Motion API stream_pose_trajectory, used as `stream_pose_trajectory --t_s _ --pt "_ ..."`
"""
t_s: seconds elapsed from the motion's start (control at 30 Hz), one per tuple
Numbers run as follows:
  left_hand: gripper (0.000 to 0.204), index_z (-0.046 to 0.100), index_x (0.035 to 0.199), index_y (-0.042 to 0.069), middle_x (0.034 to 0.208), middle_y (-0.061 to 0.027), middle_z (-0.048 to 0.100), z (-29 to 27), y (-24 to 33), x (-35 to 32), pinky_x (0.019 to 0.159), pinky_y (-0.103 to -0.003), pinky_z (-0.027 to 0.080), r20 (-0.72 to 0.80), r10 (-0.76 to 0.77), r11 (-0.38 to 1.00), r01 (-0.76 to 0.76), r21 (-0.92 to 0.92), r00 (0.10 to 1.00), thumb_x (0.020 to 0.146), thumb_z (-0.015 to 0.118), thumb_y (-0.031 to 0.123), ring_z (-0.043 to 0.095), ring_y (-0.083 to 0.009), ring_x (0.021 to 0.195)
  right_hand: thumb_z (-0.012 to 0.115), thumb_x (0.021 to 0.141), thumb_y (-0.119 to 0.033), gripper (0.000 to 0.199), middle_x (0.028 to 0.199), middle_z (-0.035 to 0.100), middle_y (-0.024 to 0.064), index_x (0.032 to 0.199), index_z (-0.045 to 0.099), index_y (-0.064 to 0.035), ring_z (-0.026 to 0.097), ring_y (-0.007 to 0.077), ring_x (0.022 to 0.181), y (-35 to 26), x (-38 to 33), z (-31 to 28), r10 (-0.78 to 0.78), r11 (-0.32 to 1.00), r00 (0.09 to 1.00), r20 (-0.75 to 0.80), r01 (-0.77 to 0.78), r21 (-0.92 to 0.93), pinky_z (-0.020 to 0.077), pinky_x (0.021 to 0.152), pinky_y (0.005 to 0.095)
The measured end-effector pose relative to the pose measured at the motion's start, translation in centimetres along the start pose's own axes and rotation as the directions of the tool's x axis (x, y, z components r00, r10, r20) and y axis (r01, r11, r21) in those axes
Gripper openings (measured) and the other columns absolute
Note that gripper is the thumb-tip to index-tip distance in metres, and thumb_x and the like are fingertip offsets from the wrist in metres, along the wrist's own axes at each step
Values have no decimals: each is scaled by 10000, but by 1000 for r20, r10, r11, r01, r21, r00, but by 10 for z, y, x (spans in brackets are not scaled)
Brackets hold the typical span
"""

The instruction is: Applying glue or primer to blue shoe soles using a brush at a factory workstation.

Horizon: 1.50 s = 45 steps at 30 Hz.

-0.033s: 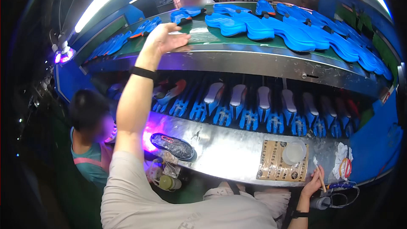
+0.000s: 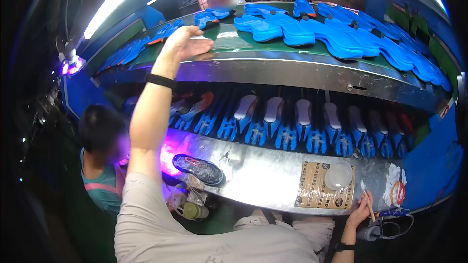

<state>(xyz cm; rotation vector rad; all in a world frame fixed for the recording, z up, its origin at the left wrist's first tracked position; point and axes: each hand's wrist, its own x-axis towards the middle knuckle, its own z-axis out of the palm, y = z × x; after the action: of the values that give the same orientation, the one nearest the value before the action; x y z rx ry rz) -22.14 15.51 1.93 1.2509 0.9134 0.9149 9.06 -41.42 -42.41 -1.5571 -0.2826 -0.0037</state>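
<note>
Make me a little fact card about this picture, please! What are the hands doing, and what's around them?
Left hand: open, above the green belt
Right hand: holding a brush
On the belt: blue shoe soles
On the metal bench: a dark shoe and a piece of cardboard
On the cardboard: a round, see-through tub
Nearby, left: a person in teal

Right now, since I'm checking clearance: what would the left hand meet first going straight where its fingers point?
Probably the blue sole to its right, on the green belt; the left hand hangs at an unclear height.
</note>
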Motion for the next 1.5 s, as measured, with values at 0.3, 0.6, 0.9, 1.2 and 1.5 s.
stream_pose_trajectory --t_s 0.3,0.6,0.9,1.2,1.5 --pt "559 448 1376 -81 1023 -286 674 -209 28 154 779 -415 626 -92 372 738 -234 633 924 922 651 174 680 -414 1017 505 1039 -163 291 947 552 19 1246 577 28 428 76 788 5 -2 7 21 998 1000 -7 -21 67 385 737 227" --pt "206 566 1029 -49 912 -124 601 -200 11 195 551 -214 588 -432 158 897 54 439 888 931 618 125 656 -170 642 527 1022 -168 274 938 574 13 1229 592 -1 460 64 784 -13 -17 4 14 1000 999 -50 -14 -10 400 715 203" --pt "336 637 797 10 691 -92 623 -116 -8 79 615 -406 493 -160 752 189 23 982 639 896 674 329 644 -263 641 532 1022 -152 253 912 588 12 1212 596 2 471 69 780 -12 -15 10 -6 997 1000 -13 7 77 401 731 209" --pt "260 645 1052 -5 940 -104 699 -112 -45 -90 795 -305 525 -270 959 284 -304 909 87 921 681 216 673 -196 876 530 1012 -138 261 975 614 43 1209 613 13 500 78 807 -60 7 5 -119 983 990 75 107 146 423 753 216" --pt "254 705 1074 -40 1035 -140 699 13 -105 -217 886 -310 497 -599 692 642 -723 255 403 959 638 175 648 -169 928 590 971 -141 203 908 669 51 1096 668 -2 591 107 766 -133 19 28 -186 977 876 445 214 -12 457 670 254"
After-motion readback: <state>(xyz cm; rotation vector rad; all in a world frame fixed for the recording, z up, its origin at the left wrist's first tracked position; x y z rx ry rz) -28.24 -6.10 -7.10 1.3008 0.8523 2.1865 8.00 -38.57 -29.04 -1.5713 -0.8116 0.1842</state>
